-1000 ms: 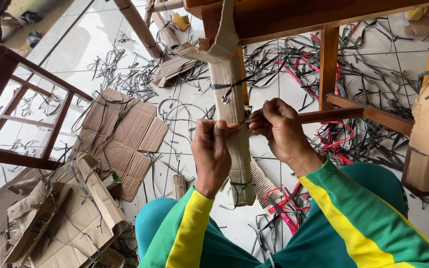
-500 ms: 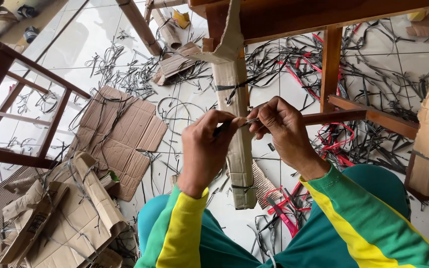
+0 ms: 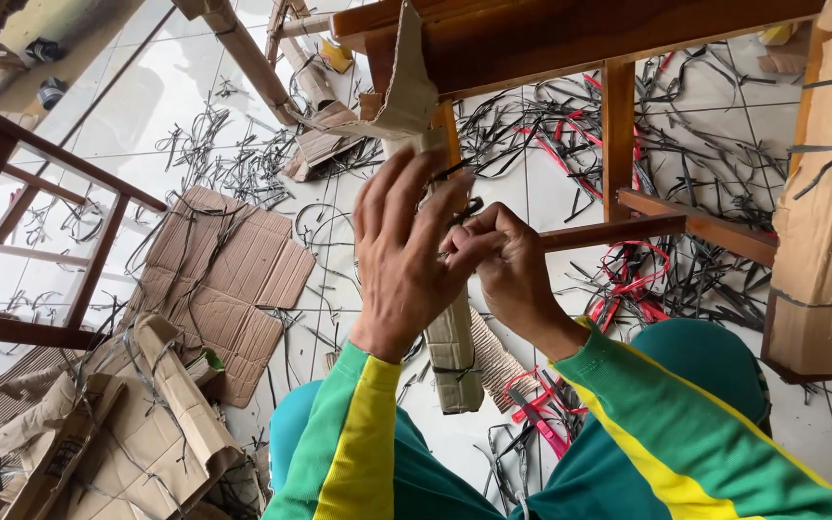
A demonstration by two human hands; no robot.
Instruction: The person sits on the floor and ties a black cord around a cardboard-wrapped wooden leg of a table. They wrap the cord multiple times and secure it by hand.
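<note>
Seen from above: left hand (image 3: 404, 255) raised with fingers spread, palm laid against the cardboard-wrapped chair leg (image 3: 455, 337), thumb meeting the right hand. Right hand (image 3: 503, 265) curled tight, fingertips pinching a thin black strap (image 3: 467, 207) at the front of the leg, just below the wooden seat frame (image 3: 570, 39). Leg upright between both hands, bound lower down by another dark band, its foot near the tiled floor (image 3: 146, 106). Flattened cardboard sheets (image 3: 228, 284) left of the hands; cut black and red strapping (image 3: 647, 289) strewn across the tiles to the right. A second wrapped leg (image 3: 825, 221) at far right.
</note>
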